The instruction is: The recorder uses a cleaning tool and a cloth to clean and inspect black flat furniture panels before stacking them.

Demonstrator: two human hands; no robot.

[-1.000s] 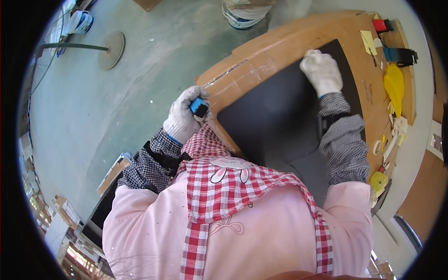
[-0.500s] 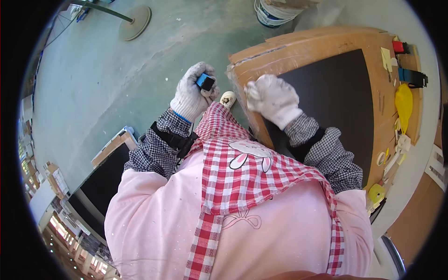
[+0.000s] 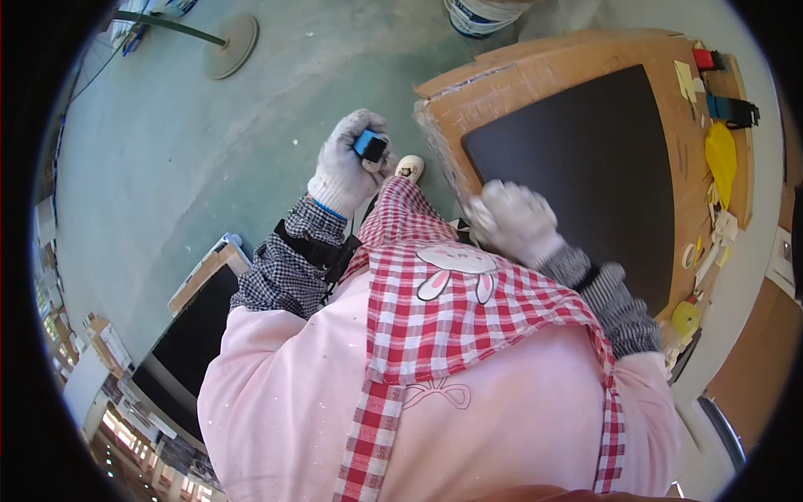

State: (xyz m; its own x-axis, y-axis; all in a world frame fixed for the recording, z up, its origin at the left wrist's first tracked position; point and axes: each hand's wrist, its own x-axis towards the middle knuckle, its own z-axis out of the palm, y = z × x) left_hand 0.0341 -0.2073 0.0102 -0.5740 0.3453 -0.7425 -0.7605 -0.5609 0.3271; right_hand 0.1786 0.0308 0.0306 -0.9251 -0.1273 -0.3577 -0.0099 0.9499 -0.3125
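Note:
My left hand [image 3: 350, 163], in a white knit glove, is closed around a small blue and black block [image 3: 370, 146]. The block's black end faces up, and its exact kind does not show. My right hand [image 3: 514, 219], gloved likewise, has its fingers curled over the near left edge of a dark flat panel [image 3: 585, 159]. Whether anything is inside those fingers is hidden. The panel lies on a cardboard-covered worktable [image 3: 468, 109] to my right.
Along the table's far right side lie a yellow piece [image 3: 720, 159], a blue and black tool [image 3: 732, 110], a red item [image 3: 708, 59] and tape rolls. A white bucket [image 3: 477, 18] and a round stand base [image 3: 232, 48] are on the floor. Another dark panel [image 3: 196, 335] leans at my left.
My right hand has moved nearer to my body and slightly right along the panel's edge. The left hand still holds the block in nearly the same place.

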